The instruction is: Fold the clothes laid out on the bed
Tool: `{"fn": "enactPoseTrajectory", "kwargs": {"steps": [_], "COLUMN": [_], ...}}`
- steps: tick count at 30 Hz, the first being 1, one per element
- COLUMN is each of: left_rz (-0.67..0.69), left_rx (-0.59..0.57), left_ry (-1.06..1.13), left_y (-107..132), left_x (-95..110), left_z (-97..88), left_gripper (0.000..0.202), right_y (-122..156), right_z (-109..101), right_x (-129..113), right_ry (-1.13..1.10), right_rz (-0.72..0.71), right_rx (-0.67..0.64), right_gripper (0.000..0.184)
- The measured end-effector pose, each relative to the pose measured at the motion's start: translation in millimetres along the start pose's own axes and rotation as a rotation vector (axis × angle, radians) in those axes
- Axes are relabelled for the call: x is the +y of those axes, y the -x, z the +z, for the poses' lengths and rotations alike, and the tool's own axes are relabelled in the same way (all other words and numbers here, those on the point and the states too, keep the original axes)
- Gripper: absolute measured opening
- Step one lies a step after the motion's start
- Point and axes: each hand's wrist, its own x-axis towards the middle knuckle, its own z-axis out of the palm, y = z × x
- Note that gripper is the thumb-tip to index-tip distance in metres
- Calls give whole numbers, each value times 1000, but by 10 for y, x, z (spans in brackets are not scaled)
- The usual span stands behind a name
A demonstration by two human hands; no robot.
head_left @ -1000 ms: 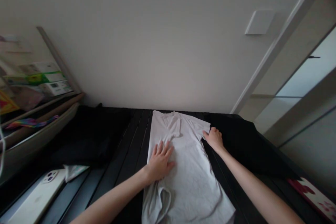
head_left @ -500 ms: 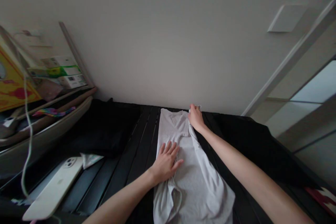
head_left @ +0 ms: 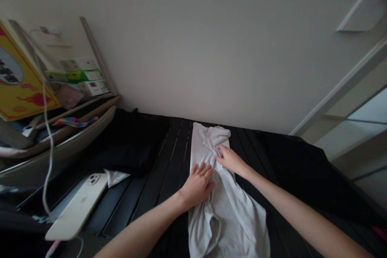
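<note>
A light grey shirt (head_left: 232, 213) lies lengthwise on the black slatted surface, its right side folded inward and its lower part wrinkled. My left hand (head_left: 198, 183) rests flat on the shirt's left half, fingers stretched out. Higher up and to the right, my right hand (head_left: 232, 160) has its thumb and fingertips closed on the shirt's folded fabric near the top. The cloth under both hands is hidden.
A white phone (head_left: 77, 209) lies at the left beside a white cable (head_left: 50, 157). Behind it are a black cushion-like item (head_left: 133, 141) and a bin (head_left: 99, 129) of odds and ends. Black cloth (head_left: 296, 169) lies to the right. A wall (head_left: 193, 48) stands behind.
My right hand has moved inward and toward me from the shirt's top right edge, and the upper right fabric is now folded over. My left hand stays flat. The view has shifted slightly.
</note>
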Motion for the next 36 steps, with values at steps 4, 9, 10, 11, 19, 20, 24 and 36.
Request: {"fn": "enactPoseTrajectory", "kwargs": {"steps": [4,9,10,11,19,20,24,36], "left_rz": [0,-28,-35,-41,74,89,113,364], "left_rx": [-15,-56,-83,-119,-321,-324,-355,-493], "left_ry": [-16,-37,-38,-40,-47,-51,-141,209], "left_y": [8,24,40,66,790,901,1214,1255], "left_x": [6,43,65,93,433,461,488,682], "left_z": [3,-13,-31,-56,-318,-317,-198,-593], "left_gripper": [50,56,59,63,85,92,110,40], "right_y": [769,1486,1573,1644,1985,2025,2132,2397], "right_z": [-16,-82,-126,-177,-335,-321,-292,26], "right_x": [43,110,106,88,-303,-316,-258,-6], "right_ry": [189,152,134,111,-190,-193,-122,0], "right_rz": [94,153,136,97,-487,-548,-717,-514], "right_rx": [-176,-224,-196,-156,-81,-152,-287,97], "right_gripper": [35,25,18,11,25,28,72,40]}}
